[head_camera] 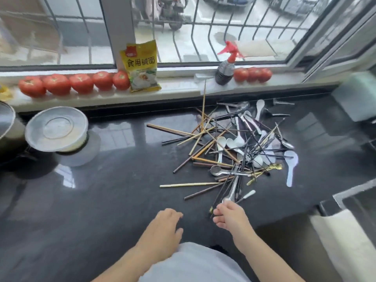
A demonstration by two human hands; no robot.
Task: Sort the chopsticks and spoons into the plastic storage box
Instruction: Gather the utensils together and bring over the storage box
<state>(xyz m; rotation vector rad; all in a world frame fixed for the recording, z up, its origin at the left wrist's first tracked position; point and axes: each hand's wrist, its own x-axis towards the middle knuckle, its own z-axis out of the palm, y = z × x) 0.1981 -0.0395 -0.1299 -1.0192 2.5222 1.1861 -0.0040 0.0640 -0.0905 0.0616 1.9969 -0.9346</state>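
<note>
Right hand (231, 215) at near edge of pile, fingers curled about the ends of dark chopsticks (221, 192). Left hand (167, 222) beside it, loose, holding nothing. Chopsticks and spoons (220, 141) tangled on black counter (101, 190). Tomatoes (81, 83), yellow packet (141, 67) on sill behind.

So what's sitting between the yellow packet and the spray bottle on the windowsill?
Nothing much: in the head view the windowsill is bare between the yellow packet and the spray bottle, apart from a clear wrapper beside the bottle.
</note>
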